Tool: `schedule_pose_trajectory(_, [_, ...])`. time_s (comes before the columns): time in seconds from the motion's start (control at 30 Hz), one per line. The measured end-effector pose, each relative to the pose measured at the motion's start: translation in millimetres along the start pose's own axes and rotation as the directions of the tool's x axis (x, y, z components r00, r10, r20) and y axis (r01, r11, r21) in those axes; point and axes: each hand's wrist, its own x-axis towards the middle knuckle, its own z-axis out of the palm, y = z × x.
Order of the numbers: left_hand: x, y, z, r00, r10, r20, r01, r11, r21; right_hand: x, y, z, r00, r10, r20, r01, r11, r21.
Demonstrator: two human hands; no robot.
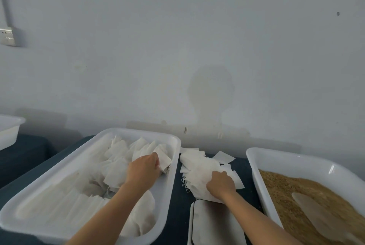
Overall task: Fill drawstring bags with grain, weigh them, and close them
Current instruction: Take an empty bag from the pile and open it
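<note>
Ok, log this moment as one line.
left hand: holds bag in left tray | right hand: on loose bag pile | grain tray: scoop idle

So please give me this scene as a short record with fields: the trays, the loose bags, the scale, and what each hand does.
left tray: white tray holding white bags, some of them plump
right tray: white tray holding brown grain and a pale scoop
loose bags: flat pile of empty bags on the dark table between the trays
scale: white scale in front of the pile, nothing on it
left hand: in the left tray, gripping a bag
right hand: on the pile, fingers curled on an empty bag
</note>
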Motion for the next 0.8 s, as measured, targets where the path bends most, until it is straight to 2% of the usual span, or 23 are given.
schedule_pose_trajectory(0.1, [0, 0, 1, 1.0, 0.006, -0.002, -0.006, 1.0, -0.003, 1, 4, -8, 0.997, 0.008, -0.074, -0.006, 0.999, 0.035])
schedule_pose_trajectory(0.23, [1, 13, -6, 0.999, 0.039, -0.009, -0.039, 0.998, -0.054, -2, 10, -41, 0.976, 0.006, -0.217, 0.03, 0.986, 0.163])
schedule_pose_trajectory(0.37, [2, 56, -20, 0.987, 0.162, 0.012, -0.152, 0.946, -0.287, -11, 28, -92, 0.924, -0.015, -0.382, 0.142, 0.941, 0.307])
schedule_pose_trajectory(0.47, [-1, 109, -29, 0.969, 0.242, 0.043, -0.178, 0.813, -0.554, -29, 48, -126, 0.909, -0.027, -0.416, 0.271, 0.797, 0.54])
schedule_pose_trajectory(0.53, [-6, 146, -29, 0.956, 0.286, 0.055, -0.173, 0.711, -0.681, -46, 65, -140, 0.903, -0.016, -0.428, 0.306, 0.724, 0.618])
schedule_pose_trajectory(0.63, [-16, 199, -18, 0.945, 0.32, 0.074, -0.129, 0.57, -0.811, -72, 95, -149, 0.888, 0.022, -0.46, 0.317, 0.697, 0.644])
schedule_pose_trajectory(0.7, [-27, 233, -6, 0.926, 0.365, 0.097, -0.088, 0.458, -0.884, -89, 118, -145, 0.881, 0.042, -0.471, 0.301, 0.719, 0.627])
schedule_pose_trajectory(0.8, [-47, 275, 14, 0.872, 0.457, 0.177, 0.045, 0.285, -0.957, -113, 150, -132, 0.89, 0.056, -0.453, 0.263, 0.749, 0.608])
